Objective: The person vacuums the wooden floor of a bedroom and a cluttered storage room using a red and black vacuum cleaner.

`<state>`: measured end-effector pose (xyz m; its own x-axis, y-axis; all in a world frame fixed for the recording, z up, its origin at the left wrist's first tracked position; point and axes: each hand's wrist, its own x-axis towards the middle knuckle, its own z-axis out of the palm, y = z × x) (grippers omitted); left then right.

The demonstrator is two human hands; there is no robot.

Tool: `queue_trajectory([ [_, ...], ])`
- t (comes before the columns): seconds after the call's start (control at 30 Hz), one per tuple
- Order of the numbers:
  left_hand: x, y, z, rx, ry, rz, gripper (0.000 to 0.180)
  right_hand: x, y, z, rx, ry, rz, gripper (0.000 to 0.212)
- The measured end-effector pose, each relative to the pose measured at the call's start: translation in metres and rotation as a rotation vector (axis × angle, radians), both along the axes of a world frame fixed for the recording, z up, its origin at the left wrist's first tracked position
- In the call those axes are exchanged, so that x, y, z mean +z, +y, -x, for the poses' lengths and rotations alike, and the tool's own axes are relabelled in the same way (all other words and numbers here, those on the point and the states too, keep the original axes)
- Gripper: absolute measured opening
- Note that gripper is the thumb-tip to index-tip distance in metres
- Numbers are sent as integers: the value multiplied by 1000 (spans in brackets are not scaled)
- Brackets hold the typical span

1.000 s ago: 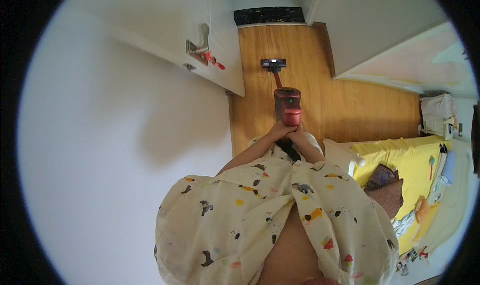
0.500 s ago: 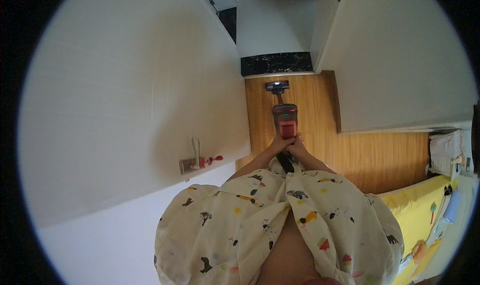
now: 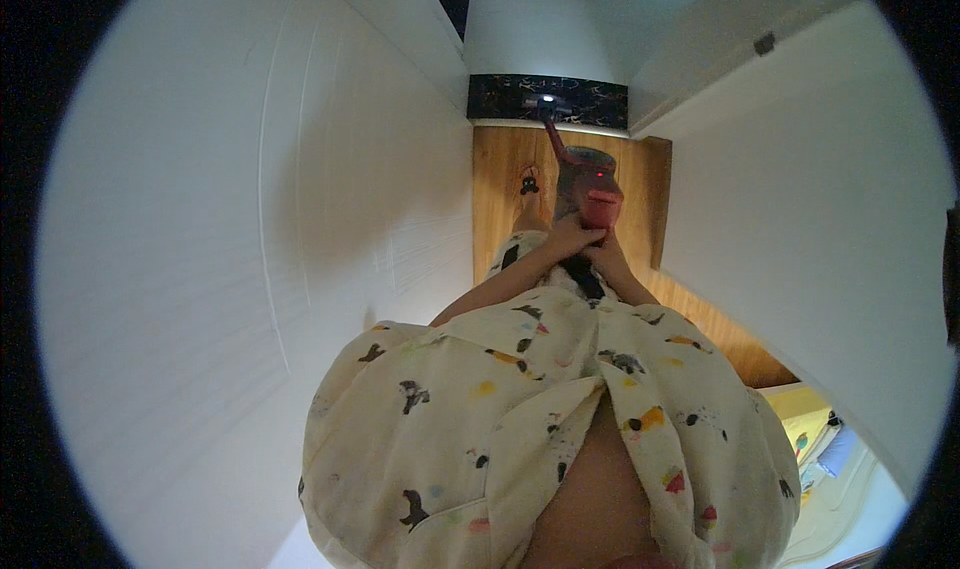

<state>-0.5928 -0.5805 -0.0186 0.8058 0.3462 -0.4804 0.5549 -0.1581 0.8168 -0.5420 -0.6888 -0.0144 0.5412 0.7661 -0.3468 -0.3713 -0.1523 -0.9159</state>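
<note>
A red and grey cordless stick vacuum cleaner (image 3: 592,184) is held out in front of me, a small red light glowing on its body. My left hand (image 3: 574,235) is closed around its near end. Close against it, my right hand (image 3: 604,253) grips the same part from the right, its fingers partly hidden by the vacuum. The thin red tube (image 3: 554,141) slants away to the lit floor head (image 3: 546,104), which rests on a black marbled threshold (image 3: 498,97).
White walls or door panels (image 3: 200,199) close in on the left, and another white panel (image 3: 800,159) stands on the right. My foot (image 3: 529,185) is on the wooden floor (image 3: 495,204). Beyond the threshold lies pale flooring (image 3: 545,29). Yellow bedding (image 3: 800,414) shows at lower right.
I have moved forward, and the floor head has gone from the wood onto the black threshold. The vacuum's light turned from green to red. My foot came into view; the left door handle left it.
</note>
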Motion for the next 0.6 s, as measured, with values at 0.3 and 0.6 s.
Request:
queue_trajectory([
  [0.3,-3,26,-1,-114,-103,-48,45,-34,21,11,-70,-116,-39,56],
  [0.6,-33,3,2,-57,-177,-102,47,-26,4,8,-81,-270,-1,54],
])
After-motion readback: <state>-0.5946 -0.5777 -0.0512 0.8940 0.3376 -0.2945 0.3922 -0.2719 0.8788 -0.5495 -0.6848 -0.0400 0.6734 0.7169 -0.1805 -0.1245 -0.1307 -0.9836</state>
